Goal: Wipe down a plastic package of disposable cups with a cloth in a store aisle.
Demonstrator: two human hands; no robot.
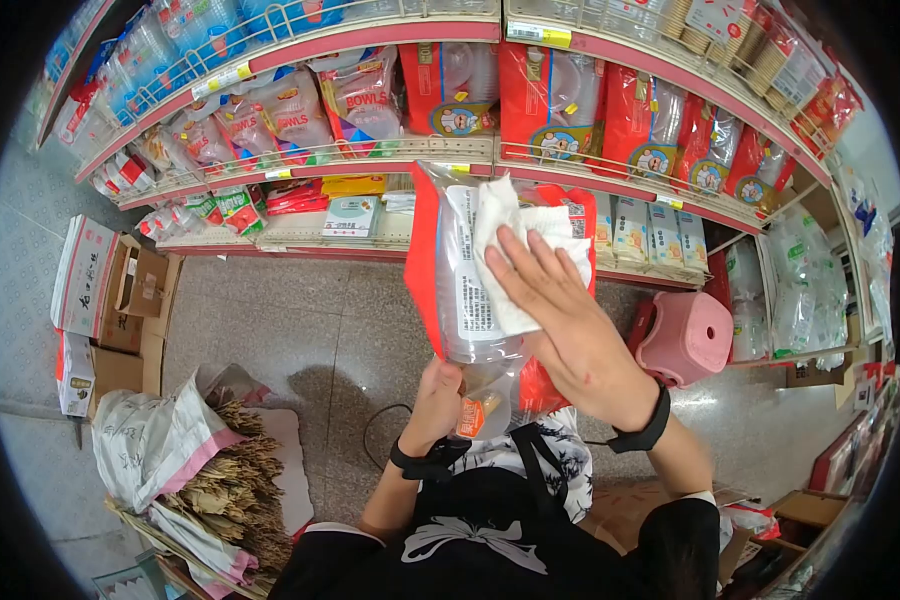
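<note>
A red and clear plastic package [425, 265] with a white printed label stands up in front of my body. My left hand [436, 400] grips its lower left edge, the thumb on the near face. Against the upper right of the package lies a white cloth [503, 225], which looks like a wipe or tissue. My right hand [560, 310] presses flat on this cloth, its fingers stretched and pointing up and left. Clear round items and an orange sticker show through the lower part of the package.
Shelves [450, 150] ahead hold bagged bowls [365, 100] and red packages [550, 100]. A pink stool [685, 338] stands at the right. On the left floor are cardboard boxes [95, 280] and a white sack [160, 440] of dried leaves. A thin black cable lies on the floor.
</note>
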